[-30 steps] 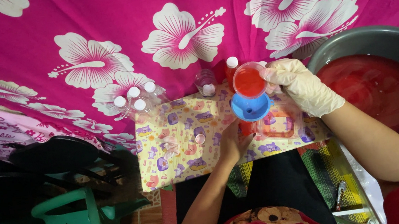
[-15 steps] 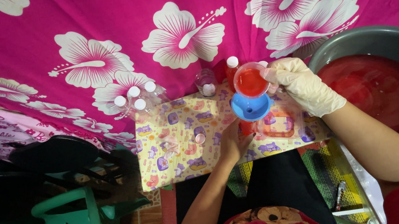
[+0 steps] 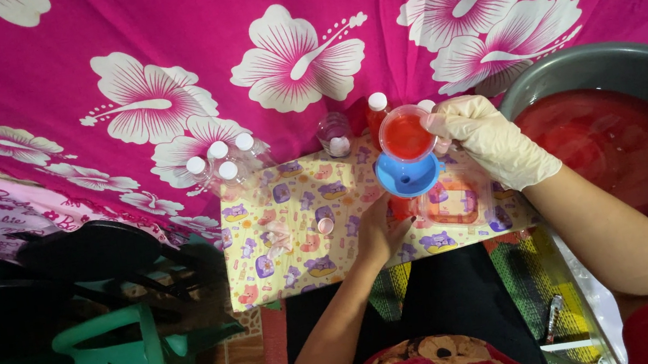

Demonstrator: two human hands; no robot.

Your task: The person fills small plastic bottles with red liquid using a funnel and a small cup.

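Observation:
My right hand (image 3: pixel 491 141), in a pale glove, holds a clear cup of red liquid (image 3: pixel 406 134) tilted over a blue funnel (image 3: pixel 406 177). The funnel sits in a small bottle (image 3: pixel 401 208) partly filled with red liquid, and my bare left hand (image 3: pixel 381 229) grips that bottle on a yellow patterned cloth (image 3: pixel 290 237). A filled bottle with a white cap (image 3: pixel 377 114) stands just behind the cup.
A large grey basin (image 3: pixel 621 68) of red liquid sits at the right. Several empty white-capped bottles (image 3: pixel 220 167) and a clear bottle (image 3: pixel 334 134) stand at the cloth's far edge. A loose cap (image 3: pixel 325 226) lies on the cloth. A green plastic stool (image 3: pixel 125 362) stands at lower left.

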